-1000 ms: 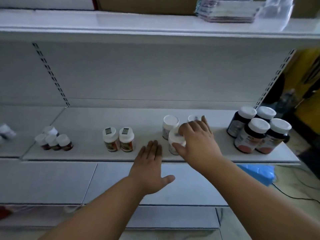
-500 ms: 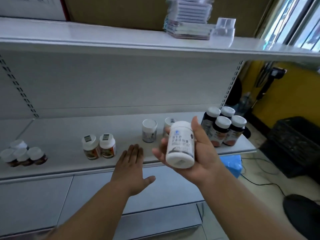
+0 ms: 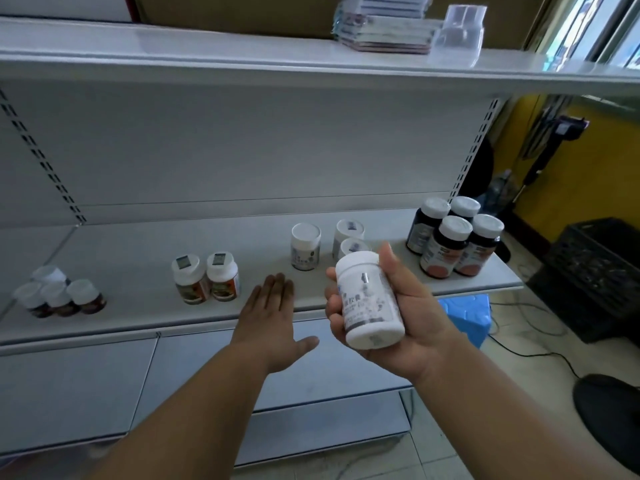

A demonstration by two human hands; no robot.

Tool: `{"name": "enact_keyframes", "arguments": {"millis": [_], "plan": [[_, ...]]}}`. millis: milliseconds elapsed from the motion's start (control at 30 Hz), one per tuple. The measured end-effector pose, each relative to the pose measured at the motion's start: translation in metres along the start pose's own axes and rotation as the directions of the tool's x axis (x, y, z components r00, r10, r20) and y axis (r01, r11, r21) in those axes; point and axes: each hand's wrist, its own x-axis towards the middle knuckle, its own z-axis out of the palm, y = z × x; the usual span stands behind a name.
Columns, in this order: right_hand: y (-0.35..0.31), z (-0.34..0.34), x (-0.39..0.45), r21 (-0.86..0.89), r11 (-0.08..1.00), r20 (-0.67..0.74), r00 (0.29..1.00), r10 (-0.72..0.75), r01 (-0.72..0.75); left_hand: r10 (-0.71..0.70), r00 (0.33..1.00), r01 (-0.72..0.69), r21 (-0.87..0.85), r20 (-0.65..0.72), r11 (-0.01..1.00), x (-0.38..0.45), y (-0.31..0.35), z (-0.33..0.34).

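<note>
One white bottle (image 3: 370,306) I held, right hand (image 3: 420,329) curled round it; left hand (image 3: 273,323) flat, fingers pressed together

Blurred past reading: label print on the white bottle (image 3: 369,301), far side hidden against the palm of the right hand (image 3: 419,315). Partly hidden behind its cap, a small white jar (image 3: 350,247). Smeared at far left — small brown bottles (image 3: 59,296). Cut off by the top edge — stack of packets (image 3: 384,32).
</note>
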Motion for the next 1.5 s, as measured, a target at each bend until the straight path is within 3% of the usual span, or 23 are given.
{"name": "enact_keyframes", "arguments": {"millis": [200, 367, 500, 600, 733, 933, 1200, 1333, 1433, 1500], "plan": [[0.002, -0.005, -0.006, 0.012, 1.000, 0.103, 0.994, -0.023, 0.022, 0.004, 1.000, -0.004, 0.001, 0.015, 1.000, 0.000, 0.001, -0.003], [0.003, -0.003, -0.007, -0.070, 0.997, 0.013, 0.999, -0.036, 0.037, -0.006, 1.000, 0.006, -0.001, -0.002, 1.000, -0.002, 0.001, -0.002], [-0.004, -0.004, -0.010, -0.037, 0.999, 0.085, 0.996, -0.010, 0.013, -0.002, 1.000, 0.002, -0.006, -0.004, 1.000, -0.003, 0.001, -0.003], [-0.001, -0.006, -0.010, -0.132, 0.990, 0.132, 0.990, -0.040, 0.057, 0.004, 1.000, -0.004, -0.012, -0.012, 1.000, -0.002, 0.001, -0.003], [0.005, -0.007, -0.006, -0.139, 0.987, 0.007, 0.997, -0.078, 0.078, 0.003, 1.000, -0.003, -0.018, -0.006, 1.000, -0.002, 0.001, -0.003], [0.000, -0.006, -0.004, -0.170, 0.984, 0.110, 0.993, -0.042, 0.061, -0.002, 1.000, 0.001, -0.005, -0.023, 1.000, -0.002, 0.000, -0.001], [-0.001, -0.011, -0.004, -0.154, 0.985, -0.005, 0.996, -0.085, 0.083, -0.014, 1.000, 0.014, 0.002, -0.026, 1.000, -0.002, 0.002, -0.002], [-0.001, -0.007, -0.006, -0.230, 0.971, -0.032, 0.997, -0.076, 0.066, -0.015, 0.999, 0.015, 0.009, -0.031, 1.000, -0.003, 0.003, -0.001], [-0.002, -0.004, -0.008, -0.351, 0.922, -0.014, 0.983, -0.182, 0.165, -0.020, 0.999, 0.020, 0.005, -0.032, 1.000, -0.001, 0.003, 0.001], [-0.003, -0.004, -0.008, -0.506, 0.824, 0.003, 0.956, -0.294, 0.255, -0.015, 0.999, 0.015, 0.011, -0.038, 1.000, 0.000, 0.002, 0.001]]}}
